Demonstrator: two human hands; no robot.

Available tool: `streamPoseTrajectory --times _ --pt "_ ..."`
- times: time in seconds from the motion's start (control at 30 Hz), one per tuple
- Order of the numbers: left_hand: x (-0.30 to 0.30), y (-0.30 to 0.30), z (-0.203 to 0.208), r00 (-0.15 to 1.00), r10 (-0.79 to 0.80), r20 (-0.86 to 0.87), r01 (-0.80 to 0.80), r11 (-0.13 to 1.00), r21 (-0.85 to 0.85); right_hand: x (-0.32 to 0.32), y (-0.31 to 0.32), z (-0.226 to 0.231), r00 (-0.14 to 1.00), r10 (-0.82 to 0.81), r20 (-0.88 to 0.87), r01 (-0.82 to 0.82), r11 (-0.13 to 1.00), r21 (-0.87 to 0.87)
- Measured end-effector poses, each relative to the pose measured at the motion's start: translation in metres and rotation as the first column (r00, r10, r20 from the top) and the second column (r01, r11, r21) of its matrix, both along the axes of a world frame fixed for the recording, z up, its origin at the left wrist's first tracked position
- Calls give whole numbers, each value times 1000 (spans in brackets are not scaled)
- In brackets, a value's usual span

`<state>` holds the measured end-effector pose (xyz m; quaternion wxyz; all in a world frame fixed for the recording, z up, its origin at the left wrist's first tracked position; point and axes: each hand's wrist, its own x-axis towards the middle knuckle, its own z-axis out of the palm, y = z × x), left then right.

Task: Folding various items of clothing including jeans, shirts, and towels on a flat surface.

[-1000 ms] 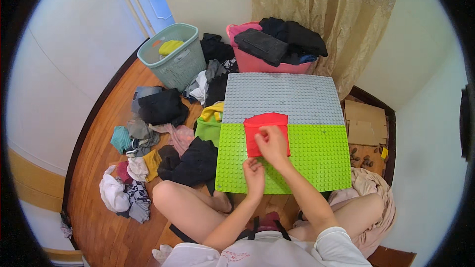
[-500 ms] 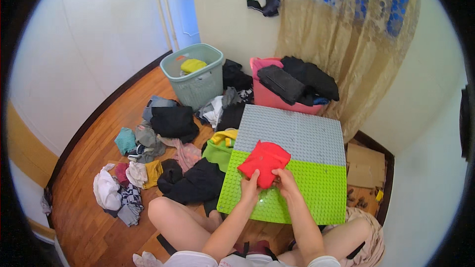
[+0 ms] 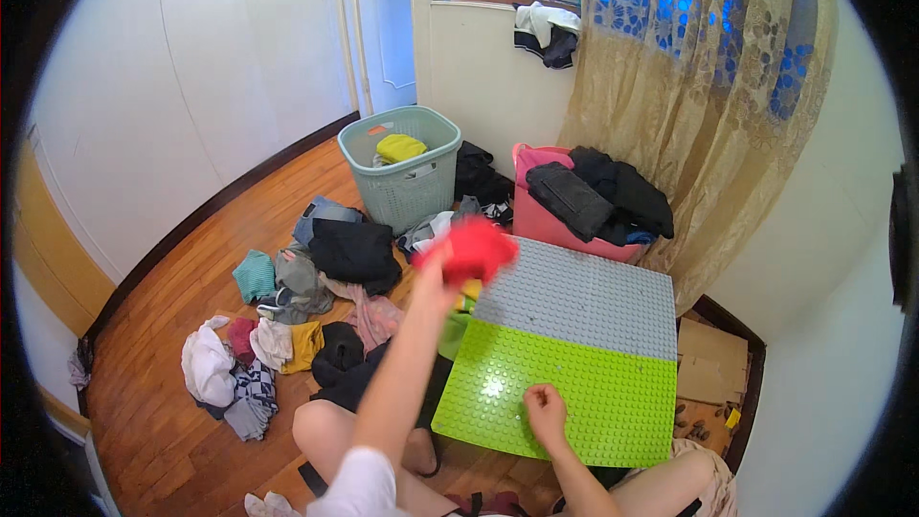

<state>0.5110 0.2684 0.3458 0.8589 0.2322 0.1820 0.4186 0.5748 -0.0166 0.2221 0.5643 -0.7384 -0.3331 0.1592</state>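
Note:
A folded red garment, smeared by motion, is gripped in my left hand. That arm reaches forward past the far left edge of the studded board, which is grey at the far half and green at the near half. Over the green half my right hand is loosely curled, with nothing visible in it. Ahead of the red garment stands a pale green laundry basket with a folded yellow-green cloth inside.
Heaped clothes lie on the wooden floor to the left, among them a black garment and a white one. A pink bin piled with dark clothes stands behind the board. Flattened cardboard lies at the right, below a beige curtain.
My left hand has carried the red garment forward and left, off the green half. My right hand has let go of it and curled. The view has tilted up slightly.

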Motion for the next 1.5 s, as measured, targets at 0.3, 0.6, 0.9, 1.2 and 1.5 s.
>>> streamPoseTrajectory --times 0.3,0.6,0.9,1.2,1.5 --pt "-65 206 79 497 515 -699 -73 827 558 -22 2 5 846 122 519 -69 990 -120" --pt "-404 76 -246 -477 388 -789 339 909 242 -28 16 10 835 176 521 -108 981 -159" --pt "-420 -241 -358 162 -512 -844 -332 777 -535 -15 6 6 794 149 589 -35 979 -201" --pt "-404 -226 -388 -287 166 -943 -130 969 210 -19 7 4 793 143 592 -43 983 -180" --pt "-228 -54 70 934 357 20 -326 826 461 -3 17 20 928 203 313 -119 956 -267"
